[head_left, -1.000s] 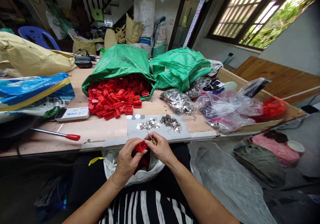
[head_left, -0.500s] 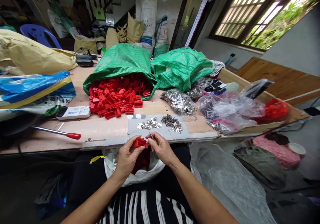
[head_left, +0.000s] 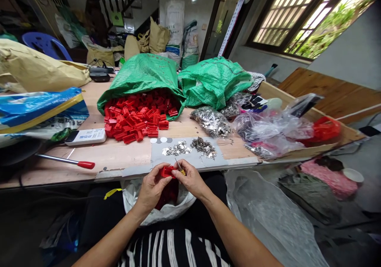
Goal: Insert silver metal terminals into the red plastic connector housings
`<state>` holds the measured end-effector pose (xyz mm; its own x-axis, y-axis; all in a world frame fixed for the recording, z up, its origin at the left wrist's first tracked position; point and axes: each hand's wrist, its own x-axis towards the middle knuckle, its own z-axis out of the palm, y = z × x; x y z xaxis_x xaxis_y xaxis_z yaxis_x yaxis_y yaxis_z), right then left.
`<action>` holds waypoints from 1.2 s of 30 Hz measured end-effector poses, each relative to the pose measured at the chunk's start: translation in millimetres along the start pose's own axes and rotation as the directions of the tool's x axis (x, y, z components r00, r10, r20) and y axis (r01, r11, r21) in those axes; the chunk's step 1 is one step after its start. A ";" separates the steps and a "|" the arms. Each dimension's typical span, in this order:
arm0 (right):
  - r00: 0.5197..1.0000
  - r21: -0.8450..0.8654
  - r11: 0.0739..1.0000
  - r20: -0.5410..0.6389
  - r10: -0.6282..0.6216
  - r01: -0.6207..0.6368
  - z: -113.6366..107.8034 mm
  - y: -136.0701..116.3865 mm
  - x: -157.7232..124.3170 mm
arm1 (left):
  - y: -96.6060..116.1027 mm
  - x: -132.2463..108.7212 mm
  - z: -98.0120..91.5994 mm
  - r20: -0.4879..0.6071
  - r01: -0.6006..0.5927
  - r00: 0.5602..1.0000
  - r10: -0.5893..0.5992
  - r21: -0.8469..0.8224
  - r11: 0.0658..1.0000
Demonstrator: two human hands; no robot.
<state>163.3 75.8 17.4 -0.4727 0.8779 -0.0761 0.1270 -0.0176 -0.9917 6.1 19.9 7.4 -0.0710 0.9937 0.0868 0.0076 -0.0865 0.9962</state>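
Between the fingers and thumb of my left hand (head_left: 151, 188) is a red plastic part (head_left: 167, 171), held above a white sack (head_left: 181, 207) in my lap. My right hand (head_left: 190, 178) grips a small screwdriver-like tool with a yellow handle (head_left: 182, 172), its thin metal shaft pointing up and away. The right thumb and fingertip also meet the right end of the red part; whether they pinch a small metal piece there is too small to tell. More red parts lie inside the sack. Just beyond my hands, two piles of small metal pieces (head_left: 177, 148) (head_left: 204, 147) rest on a grey sheet (head_left: 157, 155).
A green woven bag (head_left: 143, 74) spills many red parts (head_left: 131, 120) onto the table. Another green bag (head_left: 214, 80) and a clear bag of metal pieces (head_left: 210, 122) stand right of it. A red-tipped lever (head_left: 86, 165) juts out at left. A wooden tray (head_left: 342, 140) holds plastic bags.
My right hand has come closer to the red part, and its fingertips now touch the part's end. The tool has tilted, showing more yellow handle. The view has shifted slightly.
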 end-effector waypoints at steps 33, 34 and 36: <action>0.971 -0.648 0.728 0.085 -0.222 0.223 -15.7 -1.2 7.1 | -11.0 53.2 -31.3 0.297 -0.305 0.938 0.178 0.464 0.832; 0.972 -0.648 0.728 0.084 -0.221 0.222 -15.5 -0.8 7.1 | -10.3 53.4 -31.4 0.295 -0.301 0.939 0.175 0.460 0.835; 0.972 -0.650 0.727 0.082 -0.221 0.220 -14.9 -0.9 7.1 | -8.6 54.1 -31.6 0.288 -0.287 0.943 0.165 0.459 0.841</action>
<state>172.8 89.2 19.3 -0.5590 0.8178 0.1366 0.5554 0.4916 -0.6707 -29.4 72.2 3.6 0.2219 0.9437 0.2454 0.4843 -0.3252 0.8122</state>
